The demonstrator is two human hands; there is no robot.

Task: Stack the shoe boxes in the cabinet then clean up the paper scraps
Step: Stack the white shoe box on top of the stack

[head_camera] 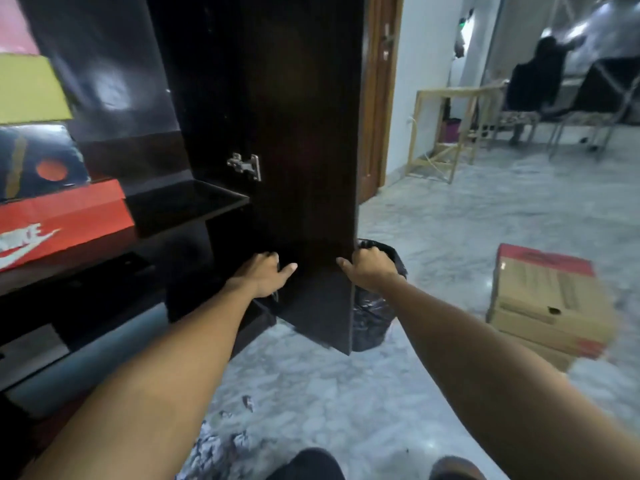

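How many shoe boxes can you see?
5. Three are stacked on the cabinet shelf at left: a yellow-green cardboard box, a black box with an orange spot, a red swoosh box. Two brown cardboard boxes sit stacked on the floor. More may be hidden.
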